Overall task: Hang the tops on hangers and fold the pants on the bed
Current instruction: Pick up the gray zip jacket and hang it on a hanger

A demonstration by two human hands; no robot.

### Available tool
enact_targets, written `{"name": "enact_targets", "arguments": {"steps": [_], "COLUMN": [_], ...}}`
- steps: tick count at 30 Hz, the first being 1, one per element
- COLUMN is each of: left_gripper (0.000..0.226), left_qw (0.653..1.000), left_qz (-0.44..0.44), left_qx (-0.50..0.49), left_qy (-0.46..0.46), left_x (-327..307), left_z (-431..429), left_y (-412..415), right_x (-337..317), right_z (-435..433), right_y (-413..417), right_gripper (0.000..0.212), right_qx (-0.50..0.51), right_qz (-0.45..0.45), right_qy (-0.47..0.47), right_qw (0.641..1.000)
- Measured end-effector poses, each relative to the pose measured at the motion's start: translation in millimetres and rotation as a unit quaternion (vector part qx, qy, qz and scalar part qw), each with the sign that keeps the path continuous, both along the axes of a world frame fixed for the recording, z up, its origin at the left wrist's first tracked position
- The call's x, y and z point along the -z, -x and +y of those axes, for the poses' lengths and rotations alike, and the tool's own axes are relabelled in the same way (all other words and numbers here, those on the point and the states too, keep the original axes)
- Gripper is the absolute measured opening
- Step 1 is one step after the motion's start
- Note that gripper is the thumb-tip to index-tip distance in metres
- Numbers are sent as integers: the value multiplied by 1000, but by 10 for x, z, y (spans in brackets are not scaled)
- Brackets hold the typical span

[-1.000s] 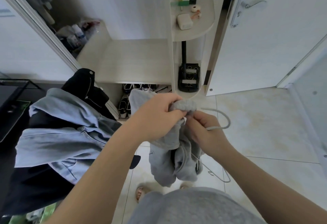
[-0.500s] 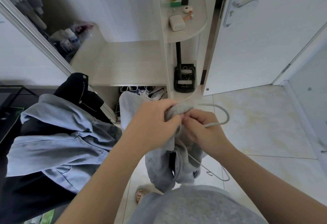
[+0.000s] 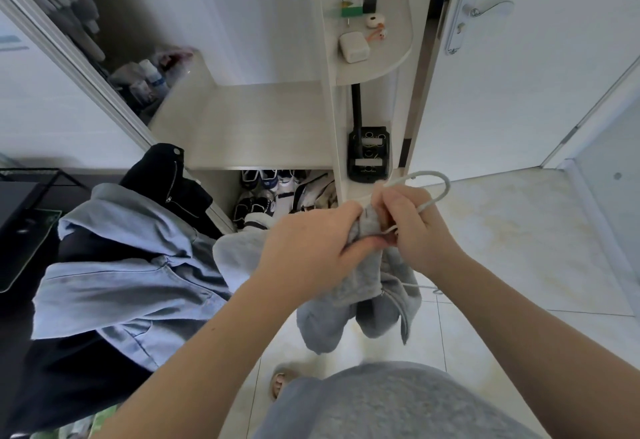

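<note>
While both hands work at chest height above the tiled floor (image 3: 519,248), a grey zip top (image 3: 367,282) hangs between them, bunched at its neck and clear of the floor. The left hand (image 3: 311,248) has its fingers clenched round the gathered neck fabric. The right hand (image 3: 415,230) sits just beside it, touching it, with fingers curled and pinching the stem of a white hanger (image 3: 447,185) together with the cloth. The hanger's hook loops up and to the right of the right hand; a short length of its lower wire shows below the right wrist, against the top. Whether the hanger's shoulders sit inside the garment cannot be told, since the fabric hides them.

To the left, a light-blue shirt (image 3: 121,282) lies heaped over dark cloth, with a black garment (image 3: 162,175) bearing a zip just behind it. Shoes (image 3: 270,192) stand in a row under the wardrobe's lower shelf. A rounded shelf (image 3: 391,64) above carries a small white box (image 3: 351,47) and several small items. A white door (image 3: 519,92) with a lever handle stands at the right.
</note>
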State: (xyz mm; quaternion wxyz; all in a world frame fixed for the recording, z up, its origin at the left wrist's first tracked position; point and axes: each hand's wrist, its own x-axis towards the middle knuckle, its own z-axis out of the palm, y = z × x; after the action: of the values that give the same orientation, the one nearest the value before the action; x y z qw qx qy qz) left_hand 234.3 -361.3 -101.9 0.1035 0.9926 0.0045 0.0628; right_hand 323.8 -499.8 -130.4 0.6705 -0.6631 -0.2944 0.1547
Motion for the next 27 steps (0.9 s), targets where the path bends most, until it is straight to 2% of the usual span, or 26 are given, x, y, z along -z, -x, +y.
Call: {"name": "enact_targets", "arguments": {"steps": [2, 4, 6, 8, 11, 13, 15, 17, 20, 24, 25, 27], "left_gripper": [64, 56, 46, 37, 31, 32, 33, 23, 12, 14, 12, 8], "left_qw": [999, 993, 982, 964, 925, 905, 896, 893, 883, 872, 871, 871], "left_qz": [29, 64, 82, 60, -24, -71, -93, -101, -103, -96, -94, -94], "left_qx": [-5, -2, -30, -101, -190, -203, -197, -187, -187, -194, -191, -182], "left_qy": [37, 100, 166, 240, 328, 366, 387, 396, 418, 438, 442, 446], "left_x": [72, 146, 202, 230, 219, 171, 111, 79, 88, 97, 96, 88], "left_z": [-15, 12, 82, 169, 257, 253, 203, 138, 91, 75, 68, 58], "left_y": [-25, -19, 23, 72, 173, 227, 256, 268, 303, 367, 379, 400], "right_x": [-12, -15, -17, 27, 179, 298, 385, 447, 493, 553, 595, 719], "right_z": [45, 20, -54, -179, -401, -470, -423, -328, -230, -225, -226, -233], "right_y": [-7, -1, 9, -1, 55, 157, 285, 388, 451, 479, 457, 350], "right_gripper": [44, 44, 28, 23, 18, 19, 39, 48, 33, 11, 9, 18], "right_qx": [21, 9, 13, 85, 194, 150, 40, -33, -43, -109, -127, -136], "right_qz": [-20, -65, -113, -158, -193, -183, -131, -141, -218, -170, -164, -168], "right_qy": [8, 23, 42, 44, 52, 86, 133, 166, 192, 196, 203, 272], "right_qw": [1000, 998, 993, 983, 960, 968, 982, 975, 956, 960, 957, 938]}}
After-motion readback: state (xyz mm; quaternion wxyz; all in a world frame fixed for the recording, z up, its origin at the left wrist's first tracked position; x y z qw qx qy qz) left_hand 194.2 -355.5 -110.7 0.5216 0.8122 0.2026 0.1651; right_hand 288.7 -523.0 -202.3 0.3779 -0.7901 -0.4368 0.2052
